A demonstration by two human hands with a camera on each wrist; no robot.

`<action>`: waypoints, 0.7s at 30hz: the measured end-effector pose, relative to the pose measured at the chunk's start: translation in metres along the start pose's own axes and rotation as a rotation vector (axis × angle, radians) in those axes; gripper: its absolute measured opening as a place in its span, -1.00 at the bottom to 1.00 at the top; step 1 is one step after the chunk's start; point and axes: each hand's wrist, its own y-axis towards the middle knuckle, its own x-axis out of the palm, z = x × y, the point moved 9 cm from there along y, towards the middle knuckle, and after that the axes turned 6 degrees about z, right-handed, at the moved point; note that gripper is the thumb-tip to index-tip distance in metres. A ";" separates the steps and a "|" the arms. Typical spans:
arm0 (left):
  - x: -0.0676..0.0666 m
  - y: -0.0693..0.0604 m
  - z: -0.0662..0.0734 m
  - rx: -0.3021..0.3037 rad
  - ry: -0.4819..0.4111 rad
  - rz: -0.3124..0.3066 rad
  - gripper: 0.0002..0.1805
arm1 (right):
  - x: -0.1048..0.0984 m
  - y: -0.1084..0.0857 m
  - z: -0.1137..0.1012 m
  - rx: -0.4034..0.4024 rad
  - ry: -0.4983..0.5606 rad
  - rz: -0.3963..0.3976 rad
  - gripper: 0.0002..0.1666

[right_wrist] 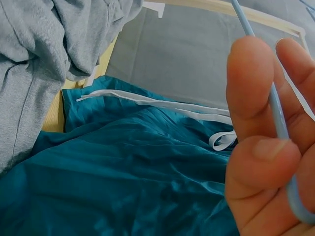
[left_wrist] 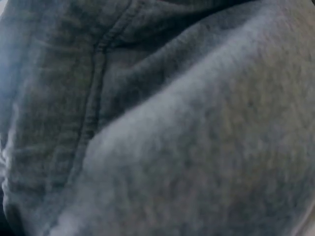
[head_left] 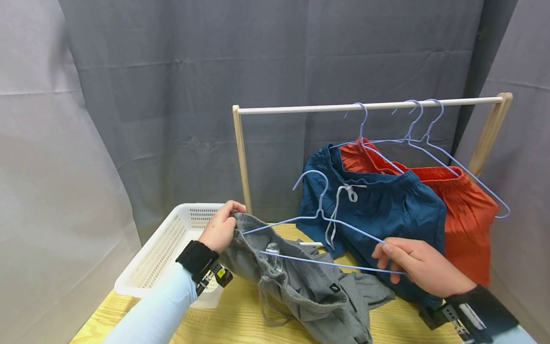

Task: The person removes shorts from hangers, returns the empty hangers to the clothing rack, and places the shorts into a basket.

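Observation:
My left hand [head_left: 220, 228] grips the waistband of a grey drawstring garment [head_left: 307, 286] and lifts that side off the table. The garment's lower part lies bunched on the tabletop; its cloth [left_wrist: 172, 137] fills the left wrist view. In my right hand [head_left: 423, 265] is the right end of a light-blue wire hanger [head_left: 320, 211], its hook upward. The left end of the hanger reaches into the waistband opening near my left hand. The right wrist view shows thumb and fingers around the hanger wire [right_wrist: 276, 110]. A clear shiny item [head_left: 273, 249] shows at the opening.
Behind stands a rack with a white rail [head_left: 296, 109] and wooden posts. Blue shorts [head_left: 386, 205] and orange shorts [head_left: 468, 215] hang there on blue hangers, at the right. A white plastic basket [head_left: 148, 253] stands on the wooden table [head_left: 240, 320] at the left.

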 end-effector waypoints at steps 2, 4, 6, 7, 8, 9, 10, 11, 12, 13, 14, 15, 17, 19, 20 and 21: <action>-0.001 0.000 -0.001 -0.008 0.013 0.007 -0.59 | -0.001 0.000 0.001 0.002 -0.001 0.001 -0.67; -0.001 0.001 -0.002 -0.009 0.027 0.014 -0.60 | -0.003 -0.001 0.002 0.016 0.000 0.008 -0.66; -0.001 0.001 -0.002 -0.007 0.036 0.020 -0.62 | -0.006 -0.001 0.004 0.033 0.000 0.021 -0.64; 0.000 0.001 -0.002 -0.006 0.042 0.021 -0.63 | -0.007 -0.001 0.005 0.041 -0.001 0.029 -0.63; 0.000 0.001 -0.002 -0.005 0.043 0.022 -0.64 | -0.009 -0.002 0.005 0.049 0.000 0.036 -0.63; 0.000 0.001 -0.002 -0.004 0.044 0.022 -0.65 | -0.010 -0.002 0.006 0.055 -0.003 0.044 -0.62; 0.001 0.001 -0.003 -0.005 0.042 0.020 -0.66 | -0.011 -0.002 0.007 0.059 -0.002 0.048 -0.62; 0.001 0.001 -0.003 -0.005 0.041 0.017 -0.67 | -0.012 -0.003 0.007 0.061 -0.006 0.051 -0.62; 0.002 0.001 -0.004 -0.005 0.040 0.013 -0.68 | -0.013 -0.003 0.007 0.063 -0.007 0.053 -0.61; 0.003 0.001 -0.004 -0.003 0.039 0.010 -0.69 | -0.014 -0.003 0.008 0.066 -0.008 0.053 -0.61; 0.003 0.001 -0.005 -0.001 0.036 0.006 -0.71 | -0.015 -0.003 0.008 0.068 -0.008 0.055 -0.61; 0.004 0.001 -0.005 0.002 0.035 0.002 -0.73 | -0.015 -0.004 0.009 0.071 -0.007 0.057 -0.60; 0.004 0.001 -0.005 0.008 0.038 -0.003 -0.76 | -0.016 -0.004 0.009 0.078 0.001 0.060 -0.60; 0.004 0.002 -0.005 0.015 0.044 -0.010 -0.78 | -0.017 -0.004 0.010 0.079 0.007 0.064 -0.59; 0.004 0.002 -0.006 0.012 0.045 -0.015 -0.78 | -0.017 -0.005 0.010 0.079 0.009 0.064 -0.59; 0.004 0.001 -0.005 0.014 0.047 -0.020 -0.77 | -0.017 -0.005 0.011 0.078 0.012 0.064 -0.59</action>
